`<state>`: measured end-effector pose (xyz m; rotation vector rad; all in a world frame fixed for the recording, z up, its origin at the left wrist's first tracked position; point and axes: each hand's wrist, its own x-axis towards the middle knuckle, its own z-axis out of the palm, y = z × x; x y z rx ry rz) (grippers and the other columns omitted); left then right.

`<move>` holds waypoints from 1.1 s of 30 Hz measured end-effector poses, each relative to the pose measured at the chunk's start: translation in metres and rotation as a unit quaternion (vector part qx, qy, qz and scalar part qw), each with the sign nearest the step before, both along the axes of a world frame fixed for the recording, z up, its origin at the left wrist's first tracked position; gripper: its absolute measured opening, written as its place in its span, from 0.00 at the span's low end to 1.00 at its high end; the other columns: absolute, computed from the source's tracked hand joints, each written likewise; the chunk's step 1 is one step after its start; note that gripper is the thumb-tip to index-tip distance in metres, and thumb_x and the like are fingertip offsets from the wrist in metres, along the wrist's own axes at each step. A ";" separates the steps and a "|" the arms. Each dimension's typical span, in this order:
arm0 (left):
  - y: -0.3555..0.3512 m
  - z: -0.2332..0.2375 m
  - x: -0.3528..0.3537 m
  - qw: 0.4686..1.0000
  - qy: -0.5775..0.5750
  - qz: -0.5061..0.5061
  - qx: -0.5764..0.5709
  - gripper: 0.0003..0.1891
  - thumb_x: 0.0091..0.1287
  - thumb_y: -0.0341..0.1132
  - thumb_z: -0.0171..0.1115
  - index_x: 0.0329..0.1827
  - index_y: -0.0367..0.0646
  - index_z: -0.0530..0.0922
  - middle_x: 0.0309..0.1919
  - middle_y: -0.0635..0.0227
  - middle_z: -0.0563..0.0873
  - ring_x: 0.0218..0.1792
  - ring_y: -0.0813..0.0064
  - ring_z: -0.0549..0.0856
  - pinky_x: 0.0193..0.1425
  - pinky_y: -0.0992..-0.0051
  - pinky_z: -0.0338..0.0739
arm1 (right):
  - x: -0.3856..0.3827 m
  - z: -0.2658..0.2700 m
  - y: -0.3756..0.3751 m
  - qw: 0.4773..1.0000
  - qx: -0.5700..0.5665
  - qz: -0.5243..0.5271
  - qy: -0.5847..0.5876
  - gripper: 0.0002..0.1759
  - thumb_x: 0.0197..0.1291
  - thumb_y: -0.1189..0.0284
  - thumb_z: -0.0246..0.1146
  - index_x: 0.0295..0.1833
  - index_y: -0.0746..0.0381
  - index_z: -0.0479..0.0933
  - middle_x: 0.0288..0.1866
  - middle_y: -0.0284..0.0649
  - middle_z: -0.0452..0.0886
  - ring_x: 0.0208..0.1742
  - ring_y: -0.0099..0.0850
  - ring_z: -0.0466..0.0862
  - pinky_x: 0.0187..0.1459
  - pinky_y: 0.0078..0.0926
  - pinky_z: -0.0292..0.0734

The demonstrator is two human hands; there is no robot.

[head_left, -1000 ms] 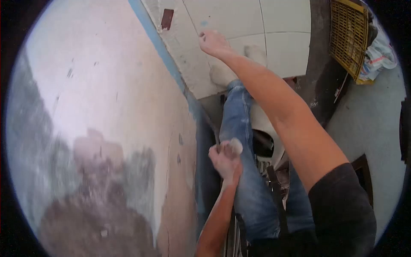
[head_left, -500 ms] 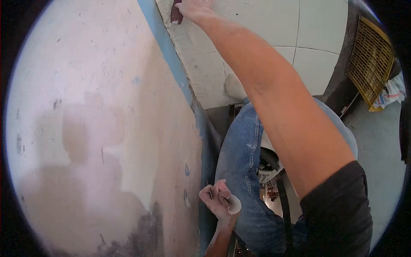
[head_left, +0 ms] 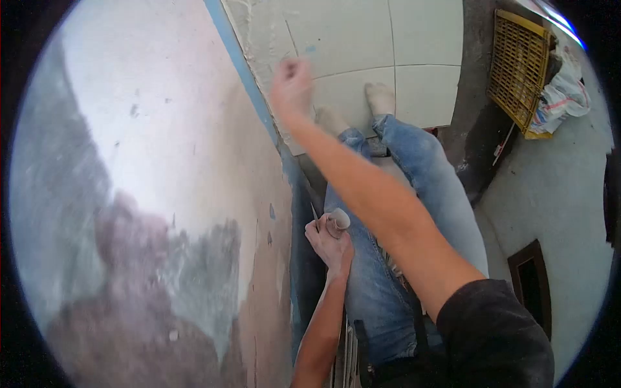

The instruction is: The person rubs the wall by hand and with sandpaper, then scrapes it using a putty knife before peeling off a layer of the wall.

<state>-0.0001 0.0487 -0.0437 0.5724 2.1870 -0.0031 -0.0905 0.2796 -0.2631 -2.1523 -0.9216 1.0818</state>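
My right hand (head_left: 294, 88), blurred by motion, is raised over the pale tiles with its fingers curled closed. A small dark spot shows among the fingers, too smeared to identify. Low in the middle, my left hand (head_left: 331, 244) is closed around a pale, round-ended cylindrical object (head_left: 338, 220). A thin, blade-like piece (head_left: 315, 213) sticks up beside its fingers. To the left is a large wall surface (head_left: 181, 149) with pale and grey patches, bordered by a blue strip (head_left: 240, 61).
Pale floor tiles (head_left: 424, 97) lie under my feet, and my jeans-clad legs (head_left: 446, 174) reach toward them. A yellow slatted crate (head_left: 517, 71) stands at the upper right beside a white plastic bag (head_left: 563, 94). A dark-framed opening (head_left: 533, 281) is at the lower right.
My right hand has come down from the top edge toward me; the dark reddish piece at its fingers no longer shows clearly. My left hand appears higher, still holding the pale object. The view has shifted.
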 end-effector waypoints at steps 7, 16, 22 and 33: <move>-0.045 0.010 -0.004 0.995 0.022 0.076 0.052 0.17 0.68 0.37 0.61 0.52 0.30 0.77 0.55 0.50 0.72 0.56 0.47 0.73 0.63 0.53 0.68 | -0.036 0.098 -0.017 0.961 -0.093 0.085 0.247 0.12 0.61 0.68 0.65 0.45 0.64 0.81 0.41 0.44 0.87 0.44 0.33 0.86 0.49 0.31 0.79; -0.045 0.081 -0.013 0.963 -0.042 0.240 0.113 0.15 0.79 0.42 0.53 0.45 0.37 0.77 0.46 0.63 0.81 0.53 0.66 0.78 0.64 0.66 0.67 | 0.003 0.144 -0.066 0.865 -0.094 0.331 0.366 0.14 0.62 0.63 0.64 0.47 0.61 0.81 0.44 0.40 0.88 0.49 0.31 0.86 0.52 0.30 0.78; -0.057 0.133 -0.015 0.967 -0.095 0.206 0.112 0.19 0.78 0.47 0.53 0.45 0.37 0.80 0.47 0.61 0.83 0.51 0.66 0.79 0.61 0.66 0.69 | 0.027 0.230 -0.084 0.835 -0.143 0.385 0.367 0.17 0.62 0.61 0.64 0.50 0.62 0.81 0.46 0.40 0.87 0.50 0.33 0.86 0.54 0.31 0.78; -0.008 0.267 -0.041 0.975 -0.058 0.164 0.138 0.29 0.76 0.55 0.53 0.53 0.31 0.81 0.50 0.52 0.87 0.55 0.62 0.83 0.61 0.68 0.73 | 0.265 0.289 -0.012 0.920 -0.075 0.207 0.324 0.11 0.58 0.74 0.59 0.37 0.69 0.85 0.36 0.45 0.89 0.39 0.30 0.88 0.45 0.26 0.81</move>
